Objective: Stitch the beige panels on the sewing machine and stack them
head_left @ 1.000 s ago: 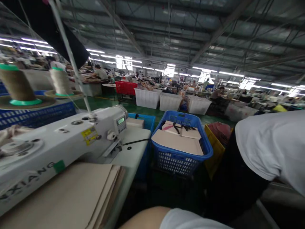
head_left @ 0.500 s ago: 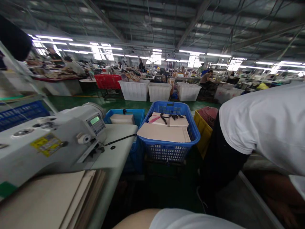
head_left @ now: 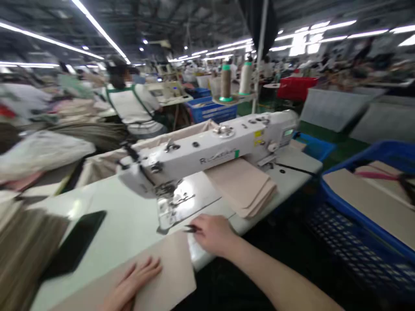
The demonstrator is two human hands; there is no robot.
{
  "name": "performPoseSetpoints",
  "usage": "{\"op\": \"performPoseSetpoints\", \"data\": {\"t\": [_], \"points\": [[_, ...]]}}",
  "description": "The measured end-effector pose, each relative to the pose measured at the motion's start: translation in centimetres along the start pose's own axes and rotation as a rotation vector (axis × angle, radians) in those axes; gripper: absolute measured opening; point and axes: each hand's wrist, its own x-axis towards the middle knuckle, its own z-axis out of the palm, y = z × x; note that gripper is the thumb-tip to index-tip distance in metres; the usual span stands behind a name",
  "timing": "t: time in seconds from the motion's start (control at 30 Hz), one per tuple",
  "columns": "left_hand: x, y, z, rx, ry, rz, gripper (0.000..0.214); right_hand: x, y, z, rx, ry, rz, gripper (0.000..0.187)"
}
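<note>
My left hand (head_left: pixel 138 278) lies with its fingers stretched out on a beige panel (head_left: pixel 173 263) at the front edge of the sewing table. Just beyond the panel's corner, my right hand (head_left: pixel 212 233) is closed around small dark thread snips (head_left: pixel 190 229), whose tips point left. Both are close to the needle area of a white sewing machine (head_left: pixel 194 151). Under the machine's arm sits a stack of beige panels (head_left: pixel 243 185). Blur hides the finer detail of the snips.
A dark flat phone-like slab (head_left: pixel 78 242) and a tall stack of layered pieces (head_left: pixel 26 250) are at the left. A blue basket (head_left: pixel 353 255) with panels stands right of the table (head_left: pixel 110 198). Thread cones (head_left: pixel 226 82) rise behind the machine. A co-worker (head_left: pixel 129 103) sits beyond.
The view has swung left from the baskets and a nearby person in a white shirt to the sewing machine. Both my hands now show, the right one holding thread snips.
</note>
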Motion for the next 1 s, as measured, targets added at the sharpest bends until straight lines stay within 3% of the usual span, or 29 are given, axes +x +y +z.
{"op": "performPoseSetpoints", "data": {"t": [0.07,0.17,0.27,0.33,0.4,0.57,0.73,1.0], "points": [[-1.1,-0.7,-0.2,-0.008,-0.072,-0.029,0.050,-2.2,0.8,0.7,0.065,0.016,0.040,0.014],[-0.1,-0.2,-0.3,-0.027,-0.171,-0.005,0.048,-5.9,2.0,1.0,0.185,0.075,0.173,0.019],[1.6,2.4,0.1,0.000,-0.125,-0.035,0.045,-9.4,2.5,1.4,0.271,0.094,0.315,0.023],[2.2,4.5,1.0,0.001,-0.121,-0.045,0.067,-11.1,2.5,1.7,0.297,0.059,0.351,0.020],[2.4,6.0,2.2,0.002,-0.113,-0.025,0.074,-12.2,2.4,2.3,0.312,0.038,0.373,0.018],[3.1,6.9,4.6,0.022,0.016,-0.064,0.051,-12.6,1.8,3.7,0.209,-0.011,0.379,0.017],[3.5,7.6,5.9,-0.099,0.030,-0.116,0.015,-12.3,0.7,4.7,0.122,-0.093,0.303,0.018],[3.1,7.5,6.3,-0.223,0.051,-0.184,0.012,-11.3,-0.7,4.9,0.051,-0.118,0.231,0.017]]}}
